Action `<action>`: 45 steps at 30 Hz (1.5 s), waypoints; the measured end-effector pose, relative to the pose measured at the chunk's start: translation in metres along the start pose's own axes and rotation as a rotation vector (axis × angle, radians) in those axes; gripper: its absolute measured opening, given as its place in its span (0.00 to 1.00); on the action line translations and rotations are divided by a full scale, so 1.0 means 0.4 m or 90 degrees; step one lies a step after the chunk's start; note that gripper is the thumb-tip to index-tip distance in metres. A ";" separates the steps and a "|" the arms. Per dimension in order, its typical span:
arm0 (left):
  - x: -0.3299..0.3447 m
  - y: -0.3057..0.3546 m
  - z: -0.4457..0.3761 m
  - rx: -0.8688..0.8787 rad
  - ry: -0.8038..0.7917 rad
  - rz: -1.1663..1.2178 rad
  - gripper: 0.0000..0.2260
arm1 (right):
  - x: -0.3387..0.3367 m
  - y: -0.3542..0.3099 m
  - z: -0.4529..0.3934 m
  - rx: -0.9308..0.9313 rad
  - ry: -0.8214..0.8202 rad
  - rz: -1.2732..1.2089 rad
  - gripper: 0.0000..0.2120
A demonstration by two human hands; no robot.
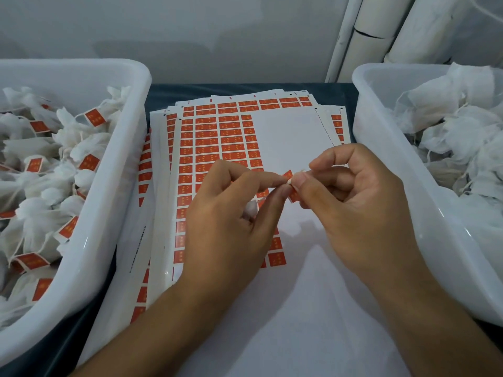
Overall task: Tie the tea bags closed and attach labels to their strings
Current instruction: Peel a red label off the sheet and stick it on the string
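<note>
1. Current state: the left hand [231,210] and the right hand [351,191] meet fingertip to fingertip above the label sheets [217,148]. Both pinch one orange label [291,183], which appears to be folding around a string.
2. The tea bag [250,210] being labelled is mostly hidden. A small white bulge shows in the curled fingers of the left hand; its string cannot be traced clearly.
3. Supply and output: the right bin [381,164] holds unlabelled white bags. The left bin [119,186] holds bags already carrying orange labels. The sheets lie on the bench [272,87] between the two bins.
4. Step in hand, as judged: closing the label on the string.
5. Recommended technique:
   - Lay the string along the fold line before closing the label.
   - Align both halves edge to edge so that no adhesive stays exposed.
   - Press from the fold outward with the thumb pads.
   - Keep the bag's weight in the left hand so that the string stays slack.
6. Risk: a skewed fold may stick to a fingertip, or the string may slip out.
7. Task progress: many labels remain on the top sheet, and the right bin is well filled.
</note>
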State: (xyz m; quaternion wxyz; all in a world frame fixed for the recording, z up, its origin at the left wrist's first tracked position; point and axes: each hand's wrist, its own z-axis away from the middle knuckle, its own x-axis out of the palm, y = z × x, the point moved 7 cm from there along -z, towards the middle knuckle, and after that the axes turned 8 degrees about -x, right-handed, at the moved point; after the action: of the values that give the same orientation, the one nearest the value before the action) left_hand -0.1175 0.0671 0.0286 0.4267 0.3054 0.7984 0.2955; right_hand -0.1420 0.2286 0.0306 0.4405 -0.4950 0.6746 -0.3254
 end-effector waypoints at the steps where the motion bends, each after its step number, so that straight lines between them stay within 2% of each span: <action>1: 0.000 0.000 -0.001 0.000 -0.001 -0.001 0.10 | 0.000 0.000 0.000 0.001 0.000 0.000 0.08; 10: 0.009 -0.011 -0.006 -0.017 -0.017 -0.013 0.08 | 0.002 0.002 -0.001 -0.022 -0.049 0.073 0.08; 13: 0.006 -0.015 -0.009 -0.036 -0.015 0.001 0.02 | -0.006 0.006 -0.010 -0.017 -0.072 0.135 0.18; 16: 0.011 -0.027 -0.016 -0.087 -0.050 0.047 0.04 | 0.000 0.021 -0.014 -0.003 -0.113 0.140 0.25; 18: 0.016 -0.031 -0.018 -0.104 -0.082 0.077 0.05 | 0.013 0.024 -0.011 0.004 -0.144 0.089 0.23; 22: 0.024 -0.033 -0.017 -0.134 -0.135 0.122 0.08 | 0.025 0.011 -0.008 -0.030 -0.141 0.003 0.11; 26: 0.036 -0.048 -0.013 -0.175 -0.164 0.159 0.06 | 0.021 -0.004 -0.009 -0.077 -0.104 0.052 0.06; 28: 0.050 -0.060 -0.009 -0.204 -0.198 0.168 0.07 | 0.017 -0.007 -0.012 -0.085 -0.082 0.073 0.03; 33: 0.061 -0.074 -0.004 -0.226 -0.230 0.170 0.23 | 0.027 -0.058 -0.031 -0.142 -0.054 0.147 0.02; 35: 0.061 -0.080 -0.005 -0.249 -0.225 0.186 0.26 | 0.041 -0.098 -0.044 -0.181 -0.047 0.180 0.04; 40: 0.054 -0.110 -0.017 -0.334 -0.194 0.213 0.17 | 0.105 -0.228 -0.086 -0.279 -0.040 0.179 0.07; 45: 0.042 -0.145 -0.028 -0.458 -0.191 0.217 0.20 | 0.212 -0.353 -0.132 -0.300 -0.077 0.053 0.06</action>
State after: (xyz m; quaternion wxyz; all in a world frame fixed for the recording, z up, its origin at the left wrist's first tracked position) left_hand -0.1484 0.0400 -0.0172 0.5625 0.3042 0.5114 0.5741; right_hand -0.1469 0.1057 0.1524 0.3652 -0.5745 0.7241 -0.1105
